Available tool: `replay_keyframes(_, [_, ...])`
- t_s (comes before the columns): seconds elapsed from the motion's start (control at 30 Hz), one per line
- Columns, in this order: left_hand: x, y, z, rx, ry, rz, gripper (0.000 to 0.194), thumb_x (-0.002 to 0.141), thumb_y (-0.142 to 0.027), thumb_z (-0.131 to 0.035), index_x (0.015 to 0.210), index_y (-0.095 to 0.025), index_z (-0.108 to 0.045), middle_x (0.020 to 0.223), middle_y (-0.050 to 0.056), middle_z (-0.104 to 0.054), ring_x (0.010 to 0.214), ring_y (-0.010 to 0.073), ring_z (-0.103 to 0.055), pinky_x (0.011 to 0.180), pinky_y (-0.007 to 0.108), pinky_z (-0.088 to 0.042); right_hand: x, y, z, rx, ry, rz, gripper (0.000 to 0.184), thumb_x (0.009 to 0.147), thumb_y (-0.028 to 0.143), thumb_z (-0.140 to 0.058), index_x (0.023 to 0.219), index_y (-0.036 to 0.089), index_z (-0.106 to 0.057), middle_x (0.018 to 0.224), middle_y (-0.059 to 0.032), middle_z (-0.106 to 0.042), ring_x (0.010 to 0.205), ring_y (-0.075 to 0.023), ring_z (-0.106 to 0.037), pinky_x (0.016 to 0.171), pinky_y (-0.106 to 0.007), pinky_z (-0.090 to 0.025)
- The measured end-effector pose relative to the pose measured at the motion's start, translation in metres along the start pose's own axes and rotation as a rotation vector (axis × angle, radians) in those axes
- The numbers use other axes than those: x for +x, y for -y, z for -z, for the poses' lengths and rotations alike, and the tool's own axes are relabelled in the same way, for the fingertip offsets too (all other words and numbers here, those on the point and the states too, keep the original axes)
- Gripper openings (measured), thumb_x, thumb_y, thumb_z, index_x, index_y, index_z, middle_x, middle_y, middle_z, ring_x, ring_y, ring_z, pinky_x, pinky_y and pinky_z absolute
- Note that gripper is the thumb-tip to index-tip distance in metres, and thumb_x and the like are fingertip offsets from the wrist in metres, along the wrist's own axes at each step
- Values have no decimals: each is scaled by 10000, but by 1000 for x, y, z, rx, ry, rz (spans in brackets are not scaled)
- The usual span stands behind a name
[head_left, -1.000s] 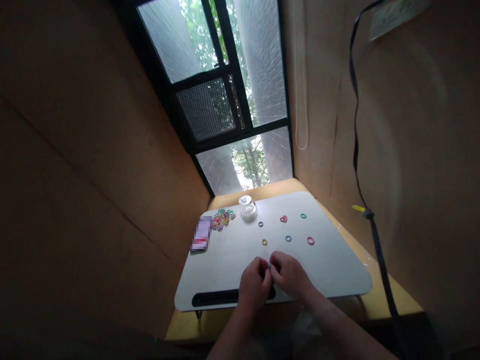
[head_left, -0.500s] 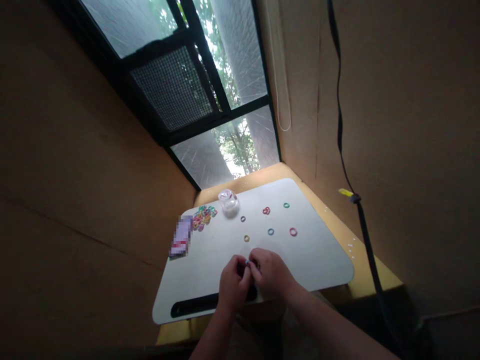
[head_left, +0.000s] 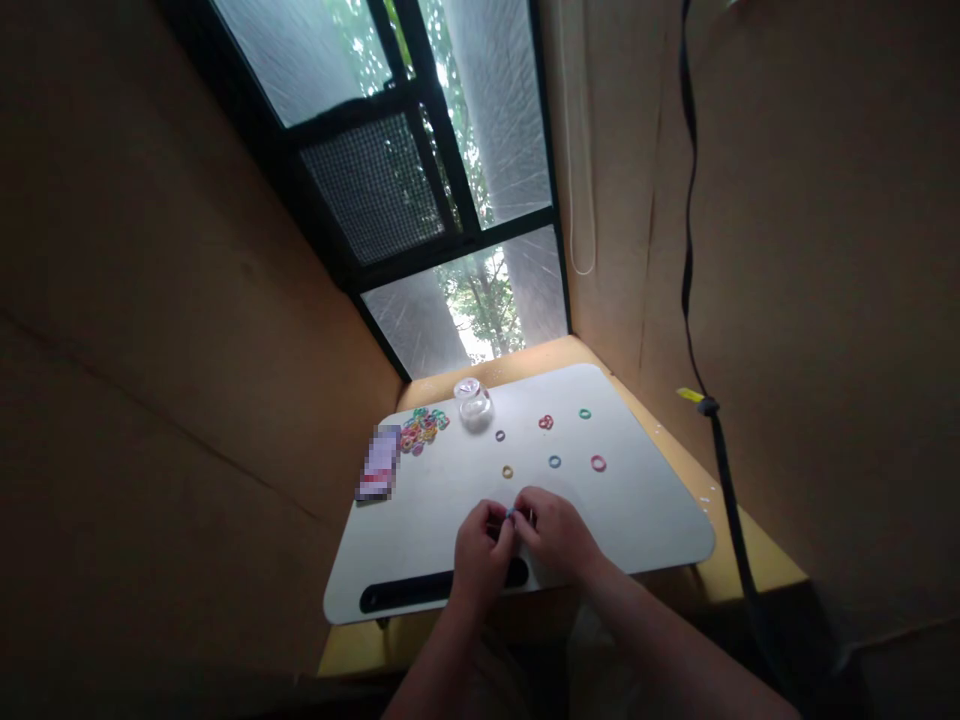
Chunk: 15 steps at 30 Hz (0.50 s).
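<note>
My left hand and my right hand meet over the near middle of a white lap tray. Both hands pinch a small blue ring between their fingertips. Loose small rings lie farther out on the tray: a yellow one, a blue one, a pink one, a purple one, a red pair and a green one. A heap of several coloured rings sits at the far left.
A clear round container stands at the tray's far edge beside the heap. A small flat packet lies on the tray's left side. Brown walls close in left and right, a window is ahead, and a black strap hangs at the right.
The view has swung, first left and down, then back up a little. Both hands stay together over the near middle of the tray, pinching the small ring.
</note>
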<state>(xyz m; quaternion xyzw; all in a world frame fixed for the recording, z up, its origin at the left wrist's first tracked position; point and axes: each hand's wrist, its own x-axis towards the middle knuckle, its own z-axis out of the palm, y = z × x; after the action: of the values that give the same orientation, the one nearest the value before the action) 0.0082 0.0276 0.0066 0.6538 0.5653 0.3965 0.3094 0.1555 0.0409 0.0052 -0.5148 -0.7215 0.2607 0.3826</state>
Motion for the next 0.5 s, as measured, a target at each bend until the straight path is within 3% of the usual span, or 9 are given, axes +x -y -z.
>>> replay_keyframes(0.5, [-6,4,3,-51,-41,-63,150,852,-305,-512,807,-172,-564,749,4,-609,641,125,-575,599,235,-445,-3,-1,-10,-83,-36,42,138,838,237,-496,708,195,-518,669,18,-558,629,-130,-489,606,-241,-311])
